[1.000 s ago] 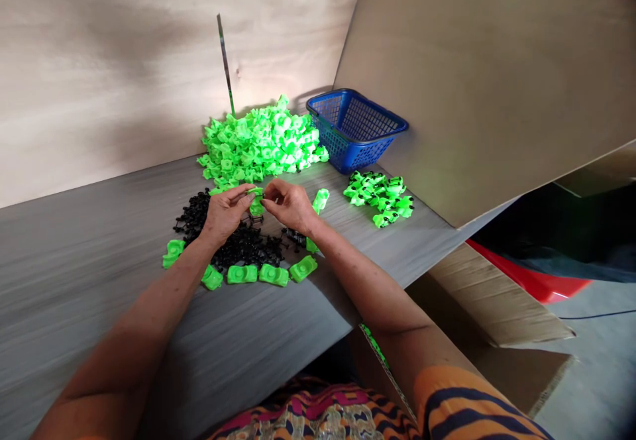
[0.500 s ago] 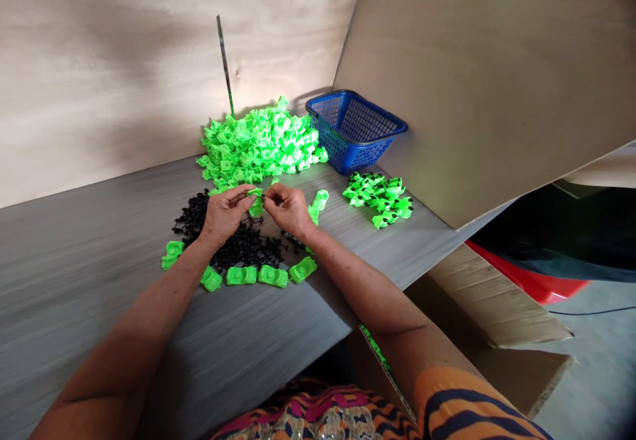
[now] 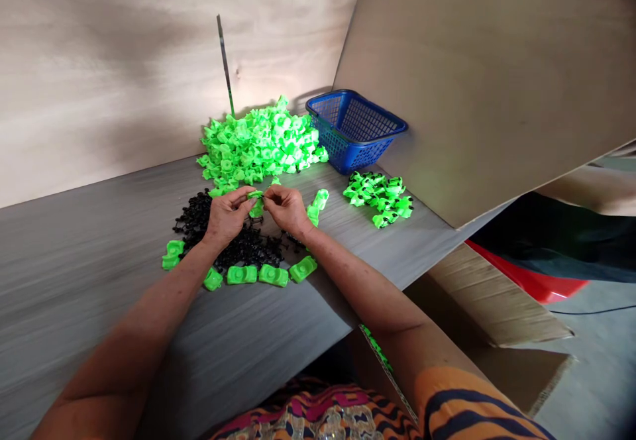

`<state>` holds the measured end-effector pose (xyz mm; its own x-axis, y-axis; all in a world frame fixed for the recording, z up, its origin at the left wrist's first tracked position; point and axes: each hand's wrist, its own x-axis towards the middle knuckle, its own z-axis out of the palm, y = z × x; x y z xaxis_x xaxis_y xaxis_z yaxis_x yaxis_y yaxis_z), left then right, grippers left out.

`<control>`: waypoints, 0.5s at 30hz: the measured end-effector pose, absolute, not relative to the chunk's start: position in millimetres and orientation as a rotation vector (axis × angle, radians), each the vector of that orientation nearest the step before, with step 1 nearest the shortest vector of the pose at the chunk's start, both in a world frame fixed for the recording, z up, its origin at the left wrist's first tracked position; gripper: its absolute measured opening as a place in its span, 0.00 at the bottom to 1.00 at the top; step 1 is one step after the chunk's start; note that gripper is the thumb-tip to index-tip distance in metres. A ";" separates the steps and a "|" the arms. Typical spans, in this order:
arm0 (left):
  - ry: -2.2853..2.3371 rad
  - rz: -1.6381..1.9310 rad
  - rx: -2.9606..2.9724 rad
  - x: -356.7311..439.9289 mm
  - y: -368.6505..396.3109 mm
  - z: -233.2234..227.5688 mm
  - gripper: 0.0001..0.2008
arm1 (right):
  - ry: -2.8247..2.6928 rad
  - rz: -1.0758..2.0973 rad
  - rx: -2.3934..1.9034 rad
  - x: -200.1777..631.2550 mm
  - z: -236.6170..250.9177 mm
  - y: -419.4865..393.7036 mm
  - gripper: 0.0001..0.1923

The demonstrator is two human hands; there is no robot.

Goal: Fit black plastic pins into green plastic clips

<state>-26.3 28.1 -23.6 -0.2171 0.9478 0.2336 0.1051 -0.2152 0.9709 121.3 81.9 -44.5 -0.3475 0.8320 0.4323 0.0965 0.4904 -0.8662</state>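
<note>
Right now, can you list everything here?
Green pile: many pieces, green, table's back
Basket: one, blue, beside pile
Black parts: many, black, heaped under hands
Loose pieces: several, green, beside black parts
Wheeled pieces: several, green-black, table's right
Table: one, grey, centre
Panels: two, tan, back and right
Cardboard: count unclear, brown, lower right
Red object: one, red, far right
Cord: one, dark, floor
Left hand: one, bare, pinching a green piece
Right hand: one, bare, beside that piece
Sleeve: one, orange striped, right arm

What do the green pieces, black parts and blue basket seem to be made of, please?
Green pieces: probably smooth plastic, by their even colour and moulded shapes. Black parts: perhaps shiny plastic, from highlights; possibly metal. Blue basket: likely plastic, slightly glossy, by its lattice walls.
</note>
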 end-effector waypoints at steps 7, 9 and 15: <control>1.375 1.566 1.272 -22.9 28.2 -26.1 0.12 | -1.855 0.828 -0.836 120.2 -41.1 77.5 0.09; 1.358 1.592 1.170 -20.2 28.3 -23.9 0.13 | -1.889 0.823 -0.823 128.9 -35.5 85.2 0.08; 1.332 1.604 0.721 -28.2 32.5 -14.9 0.15 | -2.100 0.488 -1.344 165.3 -17.2 112.4 0.05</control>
<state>-28.2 32.5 -14.9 -0.4238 0.8994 -0.1072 -0.2706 -0.0127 0.9626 165.3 112.4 -17.2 -0.3142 0.9067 0.2815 0.6894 0.4217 -0.5889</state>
